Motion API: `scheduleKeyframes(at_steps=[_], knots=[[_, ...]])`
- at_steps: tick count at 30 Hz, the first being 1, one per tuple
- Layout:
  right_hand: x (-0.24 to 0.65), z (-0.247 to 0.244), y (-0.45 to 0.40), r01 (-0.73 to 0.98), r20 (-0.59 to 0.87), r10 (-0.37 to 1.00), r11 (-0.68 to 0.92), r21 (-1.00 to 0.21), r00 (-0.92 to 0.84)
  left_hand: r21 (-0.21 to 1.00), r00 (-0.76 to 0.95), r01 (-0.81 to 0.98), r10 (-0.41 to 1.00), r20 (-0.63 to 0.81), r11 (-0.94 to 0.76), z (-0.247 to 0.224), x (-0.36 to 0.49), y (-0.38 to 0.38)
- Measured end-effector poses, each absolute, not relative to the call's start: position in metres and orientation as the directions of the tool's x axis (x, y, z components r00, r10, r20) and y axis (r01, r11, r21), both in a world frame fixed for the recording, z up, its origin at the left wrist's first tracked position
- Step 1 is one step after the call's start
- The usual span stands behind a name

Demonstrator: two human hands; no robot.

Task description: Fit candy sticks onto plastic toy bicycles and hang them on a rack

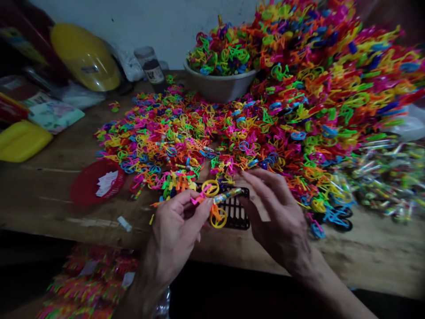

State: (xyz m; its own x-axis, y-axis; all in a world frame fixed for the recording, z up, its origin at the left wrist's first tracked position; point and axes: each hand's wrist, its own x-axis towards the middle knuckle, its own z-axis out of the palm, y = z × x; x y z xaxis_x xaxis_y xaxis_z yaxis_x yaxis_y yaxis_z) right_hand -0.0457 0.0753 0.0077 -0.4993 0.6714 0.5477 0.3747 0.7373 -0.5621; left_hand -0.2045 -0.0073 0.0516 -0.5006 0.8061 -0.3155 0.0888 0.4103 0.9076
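Observation:
My left hand (181, 221) pinches a small plastic toy (210, 189) with yellow rings and pink and orange parts. A patterned tube (229, 194) sticks out from the toy toward the right. Just right of the tube's end is my right hand (277, 212), its fingers apart and curved, with nothing seen between them. Below and behind the toy lies a black slotted rack (237, 221) on the wooden table (226, 252). Colourful plastic pieces (186, 128) are spread beyond both hands.
A grey bowl (221, 86) heaped with pieces stands at the back, beside a tall pile (318, 79). Wrapped tubes (392, 177) lie at right. At left are a red dish (84, 186) with paper slips, a yellow lid (23, 141), a jar (151, 68) and a yellow helmet (86, 57).

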Motion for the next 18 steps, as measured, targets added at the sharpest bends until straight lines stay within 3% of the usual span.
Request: scheduleKeyframes(at_steps=[3,8,11,14,16,18], knots=[[-0.049,-0.002,0.081,0.324,0.461,0.504,0.850,-0.416,-0.730,0.879,-0.464,0.097,0.802,-0.375,0.467,0.052,-0.201,-0.004],[-0.062,-0.026,0.073,0.232,0.400,0.450,0.843,-0.485,-0.798,0.819,-0.465,0.270,0.813,-0.350,0.507,0.054,-0.201,-0.006],[-0.071,-0.042,0.070,0.190,0.473,0.543,0.772,-0.607,-0.694,0.750,-0.483,0.479,0.850,-0.209,0.456,0.067,-0.212,-0.009],[-0.081,-0.053,0.070,0.146,0.438,0.717,0.594,-0.791,-0.543,0.598,-0.497,0.731,0.857,0.137,0.328,0.070,-0.233,-0.005],[-0.089,-0.059,0.069,0.116,0.364,0.787,0.476,-0.872,-0.498,0.482,-0.320,0.861,0.911,0.261,0.164,0.057,-0.249,0.001],[-0.095,-0.064,0.067,0.100,0.312,0.817,0.407,-0.908,-0.485,0.404,-0.136,0.914,0.962,0.238,0.029,0.035,-0.262,0.007]])
